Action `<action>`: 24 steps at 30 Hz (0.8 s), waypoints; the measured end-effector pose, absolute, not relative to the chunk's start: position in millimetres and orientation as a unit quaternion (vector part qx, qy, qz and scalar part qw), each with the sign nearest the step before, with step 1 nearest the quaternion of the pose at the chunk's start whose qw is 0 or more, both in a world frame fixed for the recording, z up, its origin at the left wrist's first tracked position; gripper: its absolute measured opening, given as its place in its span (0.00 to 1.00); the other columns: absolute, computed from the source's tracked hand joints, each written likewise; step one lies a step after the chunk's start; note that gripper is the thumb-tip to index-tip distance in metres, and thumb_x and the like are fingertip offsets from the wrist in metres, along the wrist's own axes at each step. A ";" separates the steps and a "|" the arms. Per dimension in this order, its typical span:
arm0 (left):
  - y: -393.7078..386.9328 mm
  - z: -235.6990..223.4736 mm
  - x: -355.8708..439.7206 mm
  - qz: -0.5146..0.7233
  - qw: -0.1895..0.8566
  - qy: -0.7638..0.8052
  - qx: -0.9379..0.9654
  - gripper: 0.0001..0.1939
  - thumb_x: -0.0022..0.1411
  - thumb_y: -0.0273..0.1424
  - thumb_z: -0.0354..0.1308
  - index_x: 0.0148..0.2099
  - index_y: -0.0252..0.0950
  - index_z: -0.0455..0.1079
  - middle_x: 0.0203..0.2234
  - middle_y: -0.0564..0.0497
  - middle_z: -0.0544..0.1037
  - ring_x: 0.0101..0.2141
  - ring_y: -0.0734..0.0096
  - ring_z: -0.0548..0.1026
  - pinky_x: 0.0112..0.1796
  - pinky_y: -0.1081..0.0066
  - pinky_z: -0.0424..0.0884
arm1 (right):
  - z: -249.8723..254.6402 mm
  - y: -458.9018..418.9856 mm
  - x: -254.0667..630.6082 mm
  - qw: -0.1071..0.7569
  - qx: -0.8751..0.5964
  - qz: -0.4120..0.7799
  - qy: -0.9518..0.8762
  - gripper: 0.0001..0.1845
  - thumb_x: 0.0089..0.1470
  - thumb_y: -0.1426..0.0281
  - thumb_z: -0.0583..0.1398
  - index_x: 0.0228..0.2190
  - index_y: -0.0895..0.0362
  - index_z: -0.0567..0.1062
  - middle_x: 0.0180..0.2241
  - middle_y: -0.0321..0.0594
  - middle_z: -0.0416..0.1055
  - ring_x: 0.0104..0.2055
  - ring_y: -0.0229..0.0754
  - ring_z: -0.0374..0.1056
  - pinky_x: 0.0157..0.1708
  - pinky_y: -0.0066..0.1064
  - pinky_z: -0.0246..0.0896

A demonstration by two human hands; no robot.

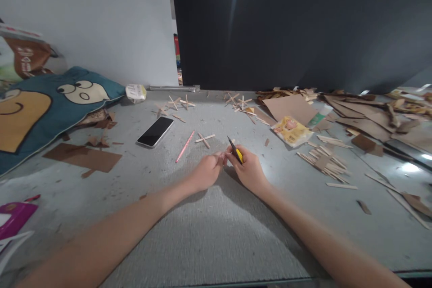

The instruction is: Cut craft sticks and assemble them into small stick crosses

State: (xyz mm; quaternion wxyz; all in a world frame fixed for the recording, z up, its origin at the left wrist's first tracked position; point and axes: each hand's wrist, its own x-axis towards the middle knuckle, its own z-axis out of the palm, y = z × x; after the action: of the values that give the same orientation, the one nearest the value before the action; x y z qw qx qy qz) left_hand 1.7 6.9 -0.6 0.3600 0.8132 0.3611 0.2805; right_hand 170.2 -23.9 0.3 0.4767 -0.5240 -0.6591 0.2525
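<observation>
In the middle of the table my right hand [249, 168] is closed around a slim, pointed black-and-yellow tool [239, 155], its dark tip aimed up and away from me. My left hand [208, 171] is pinched, its fingertips meeting those of the right; whatever lies between them is too small to make out. Just beyond the fingers, two wooden craft sticks [204, 139] lie crossed. A pink patterned pencil-like stick [185, 146] rests to their left. A short pale stick piece [232, 141] shows just past the right hand.
A phone [155, 132] lies at left, near a blue cushion [77, 99] and brown cardboard [84, 157]. Star-shaped stick pieces [242, 102] sit toward the back. To the right are a yellow packet [292, 131], loose craft sticks [324, 162] and piled cardboard [367, 114]. A purple object [16, 218] stands at front left.
</observation>
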 end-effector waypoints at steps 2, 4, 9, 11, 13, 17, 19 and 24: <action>7.1 -1.0 2.3 0.295 0.374 0.359 0.802 0.24 0.77 0.43 0.37 0.34 0.38 0.65 0.24 0.52 0.69 0.29 0.67 0.69 0.36 0.68 0.67 | 1.7 -24.2 168.6 0.483 -0.516 0.258 -0.659 0.10 0.62 0.60 0.57 0.34 0.52 0.71 0.28 0.37 0.76 0.30 0.43 0.72 0.35 0.32 0.65; 6.2 -0.5 2.6 0.301 0.392 0.358 0.792 0.24 0.77 0.43 0.37 0.33 0.39 0.64 0.21 0.54 0.65 0.28 0.68 0.67 0.34 0.69 0.65 | 3.2 -24.7 167.5 0.481 -0.514 0.257 -0.662 0.09 0.62 0.60 0.57 0.34 0.52 0.70 0.27 0.37 0.75 0.30 0.43 0.72 0.35 0.32 0.65; 1.8 0.0 2.7 0.308 0.417 0.365 0.773 0.22 0.76 0.45 0.39 0.33 0.40 0.62 0.19 0.56 0.61 0.24 0.70 0.63 0.29 0.69 0.61 | 2.5 -23.7 166.3 0.483 -0.515 0.253 -0.661 0.09 0.62 0.60 0.56 0.34 0.52 0.70 0.27 0.37 0.75 0.30 0.43 0.71 0.35 0.32 0.66; 1.6 -1.3 3.2 0.308 0.427 0.368 0.767 0.22 0.76 0.46 0.40 0.33 0.40 0.61 0.19 0.57 0.61 0.23 0.71 0.61 0.28 0.70 0.59 | 0.8 -23.2 166.6 0.483 -0.516 0.246 -0.663 0.09 0.62 0.60 0.56 0.34 0.52 0.71 0.27 0.37 0.75 0.30 0.43 0.72 0.35 0.32 0.66; 3.6 -3.0 3.7 0.321 0.445 0.373 0.748 0.23 0.75 0.48 0.41 0.33 0.40 0.61 0.19 0.57 0.61 0.22 0.72 0.61 0.26 0.71 0.59 | -0.5 -24.2 166.9 0.475 -0.523 0.229 -0.670 0.10 0.62 0.59 0.56 0.35 0.52 0.72 0.28 0.38 0.76 0.31 0.44 0.73 0.35 0.32 0.66; 12.6 -4.4 3.2 0.381 0.534 0.407 0.636 0.24 0.73 0.54 0.40 0.35 0.40 0.58 0.18 0.61 0.57 0.17 0.75 0.55 0.21 0.73 0.54 | 0.0 -30.1 166.1 0.451 -0.538 0.207 -0.681 0.12 0.62 0.57 0.57 0.37 0.52 0.74 0.32 0.41 0.78 0.33 0.45 0.74 0.35 0.32 0.66; 16.1 -4.0 2.1 0.389 0.577 0.397 0.598 0.24 0.72 0.56 0.41 0.37 0.41 0.57 0.18 0.63 0.54 0.16 0.77 0.51 0.19 0.75 0.51 | 0.9 -32.1 166.5 0.455 -0.537 0.212 -0.678 0.14 0.63 0.56 0.57 0.37 0.52 0.75 0.31 0.40 0.78 0.32 0.44 0.74 0.34 0.31 0.66; 15.9 -3.8 0.8 0.399 0.581 0.370 0.605 0.26 0.69 0.59 0.45 0.36 0.40 0.57 0.18 0.63 0.55 0.16 0.79 0.52 0.19 0.75 0.50 | -0.6 -25.8 175.8 0.484 -0.560 0.185 -0.647 0.19 0.62 0.52 0.58 0.34 0.54 0.77 0.26 0.40 0.76 0.28 0.43 0.71 0.31 0.32 0.64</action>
State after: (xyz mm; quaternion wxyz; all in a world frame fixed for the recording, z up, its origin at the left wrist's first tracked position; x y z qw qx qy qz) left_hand 0.8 15.9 -3.8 0.5814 0.6047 0.3703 0.3989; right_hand 175.8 -25.8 -0.6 0.4841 -0.5597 -0.6466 0.1851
